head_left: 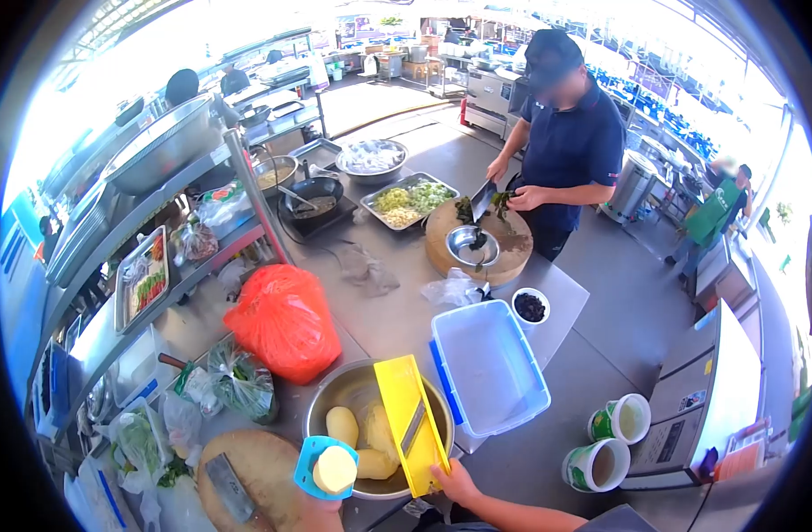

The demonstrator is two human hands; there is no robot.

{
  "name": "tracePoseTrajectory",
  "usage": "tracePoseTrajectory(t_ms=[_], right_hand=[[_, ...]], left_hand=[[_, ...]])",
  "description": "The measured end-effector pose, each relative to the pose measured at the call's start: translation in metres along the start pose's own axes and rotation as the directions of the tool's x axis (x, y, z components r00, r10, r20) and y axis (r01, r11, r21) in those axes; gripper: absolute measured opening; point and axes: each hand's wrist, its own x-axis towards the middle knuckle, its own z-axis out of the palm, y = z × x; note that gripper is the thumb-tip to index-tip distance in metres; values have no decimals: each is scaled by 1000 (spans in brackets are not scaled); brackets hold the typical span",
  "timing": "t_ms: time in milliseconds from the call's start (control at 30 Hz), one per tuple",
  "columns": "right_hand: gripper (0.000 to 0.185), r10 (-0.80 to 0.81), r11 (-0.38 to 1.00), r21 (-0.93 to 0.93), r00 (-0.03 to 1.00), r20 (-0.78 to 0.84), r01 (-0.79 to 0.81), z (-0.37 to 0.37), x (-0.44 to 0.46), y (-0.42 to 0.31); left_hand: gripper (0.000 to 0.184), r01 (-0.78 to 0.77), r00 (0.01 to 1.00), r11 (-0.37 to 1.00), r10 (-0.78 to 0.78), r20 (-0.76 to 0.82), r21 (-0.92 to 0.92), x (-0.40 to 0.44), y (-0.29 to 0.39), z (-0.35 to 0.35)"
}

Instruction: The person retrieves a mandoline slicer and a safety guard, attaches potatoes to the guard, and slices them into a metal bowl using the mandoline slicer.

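My right hand (457,484) is closed round the lower end of a yellow mandoline slicer (395,390), which leans tilted across a steel bowl (314,408). Several peeled potatoes (342,426) lie in that bowl, partly hidden behind the slicer. At the bowl's near left rim, my left hand (319,512) holds a blue slicer guard (313,454) from below. A pale, flat-faced piece of potato (335,470) sits in the guard, apart from the slicer's blade. Most of my left hand's fingers are hidden under the guard.
A cleaver (229,488) lies on a round chopping board (273,452) at left. Beyond the bowl are a red plastic bag (282,324) and a clear plastic box (494,368). Across the table, a person (565,142) handles dark greens with a knife over another board (512,257).
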Motion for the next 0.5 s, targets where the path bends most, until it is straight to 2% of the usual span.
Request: tracePoseTrajectory(t_ms=[33, 67, 100, 133, 200, 233, 267, 300, 333, 400, 433, 467, 500], right_hand=[[54, 11, 1000, 23, 1000, -10, -11, -3, -3, -7], [54, 23, 999, 46, 1000, -21, -22, -5, -4, -11], [55, 18, 999, 32, 1000, -16, -18, -6, -4, -10], [55, 13, 999, 32, 1000, -10, -13, -7, -4, -10], [52, 94, 994, 55, 995, 27, -96, -7, -4, -9], [52, 93, 994, 53, 995, 32, -95, -6, -5, -7], [49, 131, 980, 152, 991, 10, -131, -4, -6, -3], [46, 172, 954, 250, 985, -7, -165, -4, -7, 1], [46, 172, 955, 247, 985, -1, -167, -7, -11, -3], [39, 188, 878, 427, 976, 108, -217, -15, -16, -12], [39, 192, 877, 425, 974, 117, -224, -13, -12, -2], [37, 152, 838, 503, 977, 152, -209, -8, -6, 13], [35, 116, 789, 581, 976, 182, -202, -4, -5, 31]], left_hand=[[23, -4, 1000, 1000, 4, -10, 3, -2, -3, 0], [26, 106, 993, 916, -117, -7, -386, -3, -11, -1], [30, 188, 974, 677, -222, 47, -712, -2, -18, -2], [30, 181, 975, 679, -218, 41, -711, -3, -24, -1], [35, 201, 975, 579, -193, 106, -790, -5, -33, 1], [31, 147, 988, 746, -78, 135, -649, -1, -19, 13], [31, 144, 988, 746, -77, 130, -650, 0, -14, 20], [30, 180, 984, 704, -123, 132, -687, 0, -11, 26], [29, 213, 976, 660, -169, 134, -720, -1, -7, 33], [27, 217, 973, 654, -205, 107, -725, -6, 4, 47], [25, 231, 965, 644, -248, 86, -729, -7, 7, 54], [25, 233, 963, 646, -259, 78, -727, -9, 5, 59], [24, 156, 985, 811, -168, 32, -564, -11, 3, 62]])
